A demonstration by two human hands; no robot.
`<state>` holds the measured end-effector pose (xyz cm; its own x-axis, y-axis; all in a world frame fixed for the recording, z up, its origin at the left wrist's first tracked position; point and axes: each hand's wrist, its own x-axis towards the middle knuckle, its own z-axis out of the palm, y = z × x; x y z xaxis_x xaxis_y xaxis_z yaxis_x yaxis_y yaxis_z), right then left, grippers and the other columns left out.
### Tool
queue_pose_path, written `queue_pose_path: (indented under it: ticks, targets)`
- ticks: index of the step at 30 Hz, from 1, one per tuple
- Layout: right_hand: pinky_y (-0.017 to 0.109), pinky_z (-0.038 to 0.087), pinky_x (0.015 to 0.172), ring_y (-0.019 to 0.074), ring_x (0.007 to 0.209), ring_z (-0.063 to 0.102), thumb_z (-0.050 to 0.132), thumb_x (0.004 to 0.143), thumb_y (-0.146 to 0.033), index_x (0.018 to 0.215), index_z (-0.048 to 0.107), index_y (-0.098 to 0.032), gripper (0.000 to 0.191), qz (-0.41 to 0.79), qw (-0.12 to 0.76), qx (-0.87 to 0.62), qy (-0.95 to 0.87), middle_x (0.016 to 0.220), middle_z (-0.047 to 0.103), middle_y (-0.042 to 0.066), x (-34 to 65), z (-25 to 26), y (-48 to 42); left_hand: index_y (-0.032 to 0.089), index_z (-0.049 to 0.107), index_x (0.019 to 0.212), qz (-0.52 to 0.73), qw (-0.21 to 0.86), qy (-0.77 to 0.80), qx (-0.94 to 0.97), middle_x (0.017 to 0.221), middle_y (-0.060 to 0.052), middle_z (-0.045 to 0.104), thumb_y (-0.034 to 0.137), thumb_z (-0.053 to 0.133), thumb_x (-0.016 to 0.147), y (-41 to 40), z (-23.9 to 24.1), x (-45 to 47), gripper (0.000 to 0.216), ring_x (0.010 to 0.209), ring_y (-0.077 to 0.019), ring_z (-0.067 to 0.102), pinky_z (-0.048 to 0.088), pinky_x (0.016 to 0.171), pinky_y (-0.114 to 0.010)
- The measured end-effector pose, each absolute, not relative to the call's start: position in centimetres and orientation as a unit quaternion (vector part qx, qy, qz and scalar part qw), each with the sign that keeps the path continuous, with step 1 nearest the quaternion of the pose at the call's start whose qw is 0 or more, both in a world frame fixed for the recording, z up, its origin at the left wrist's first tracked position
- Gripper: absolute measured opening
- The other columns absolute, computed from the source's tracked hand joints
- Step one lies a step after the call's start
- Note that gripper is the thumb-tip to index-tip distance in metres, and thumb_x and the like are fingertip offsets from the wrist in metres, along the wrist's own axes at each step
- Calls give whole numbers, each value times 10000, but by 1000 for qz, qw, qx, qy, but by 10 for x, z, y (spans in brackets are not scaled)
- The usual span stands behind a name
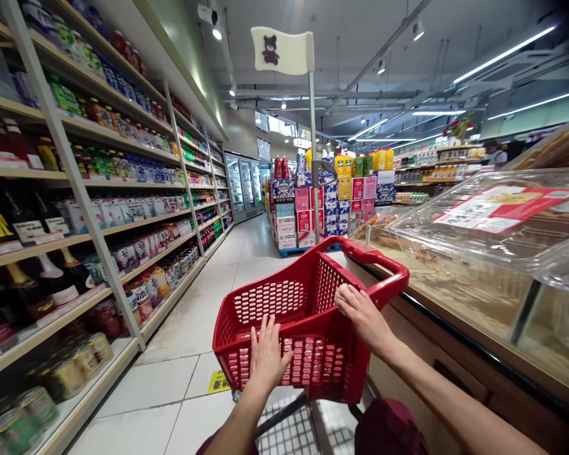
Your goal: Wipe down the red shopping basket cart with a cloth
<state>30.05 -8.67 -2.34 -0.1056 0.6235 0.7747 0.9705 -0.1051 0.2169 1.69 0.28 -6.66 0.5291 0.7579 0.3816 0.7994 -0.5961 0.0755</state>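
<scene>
A red plastic shopping cart (260, 281) with perforated walls stands turned sideways in front of me. My left hand (267, 354) is open against the near side of its basket, fingers stretched upward and the thumb apart. I cannot tell whether the palm presses on the wall. My right hand (360, 313) lies over the near rim, close to the cart's handle (393, 275). Its fingers are extended and the thumb is hidden; a pale patch shows at the fingertips. No goods show in the visible part of the basket. A cream flag with a bear (282, 50) rises on a pole by the cart.
Stocked drink shelves (123, 180) run along the left. On the right, a counter (455, 335) bears clear plastic food boxes (483, 208) close to the cart. Stacked drink cartons (306, 221) stand ahead, with glass-door fridges (244, 183) beyond. A yellow floor sticker (217, 382) lies on the tiles.
</scene>
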Motion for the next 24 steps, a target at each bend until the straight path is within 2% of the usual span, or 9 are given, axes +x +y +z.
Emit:
queue_pose_path:
  ticks: [7, 12, 17, 22, 24]
  targets:
    - [436, 337, 904, 260, 1106, 441, 364, 780, -133, 1081, 584, -149, 374, -415, 294, -698, -503, 1150, 558, 135, 344, -8, -95, 136, 340, 1289, -170, 85, -453, -871, 1408, -99, 287, 312, 478, 732, 0, -63, 20, 600, 1323, -255, 132, 132, 1060, -504]
    - [381, 304, 940, 206, 1166, 402, 331, 772, -57, 1117, 565, -200, 441, -392, 219, -638, -626, 1213, 534, 71, 330, -18, -92, 114, 285, 1323, -168, 86, -439, -878, 1419, -90, 258, 300, 465, 733, 0, -65, 16, 645, 1319, -249, 155, 166, 1055, -493]
    - [419, 323, 903, 263, 1125, 431, 377, 779, -120, 1090, 573, -114, 368, -433, 239, -722, -485, 1177, 543, 151, 335, -13, -93, 114, 258, 1338, -190, 110, -429, -876, 1422, -92, 248, 299, 455, 734, 1, -71, 17, 661, 1318, -259, 155, 176, 1051, -500]
    - [380, 243, 991, 194, 1202, 373, 367, 772, -76, 1149, 541, -232, 444, -419, 200, -628, -624, 1257, 508, 37, 292, -32, -88, 124, 212, 1353, -201, 137, -418, -875, 1425, -91, 246, 306, 453, 739, 2, -81, 14, 684, 1320, -249, 148, 194, 1049, -488]
    - [397, 239, 989, 210, 1187, 394, 385, 765, -90, 1141, 549, -202, 425, -415, 218, -655, -592, 1236, 526, 67, 287, -32, -86, 127, 186, 1360, -205, 142, -410, -877, 1431, -89, 231, 306, 453, 740, -1, -84, 13, 699, 1323, -240, 134, 198, 1052, -472]
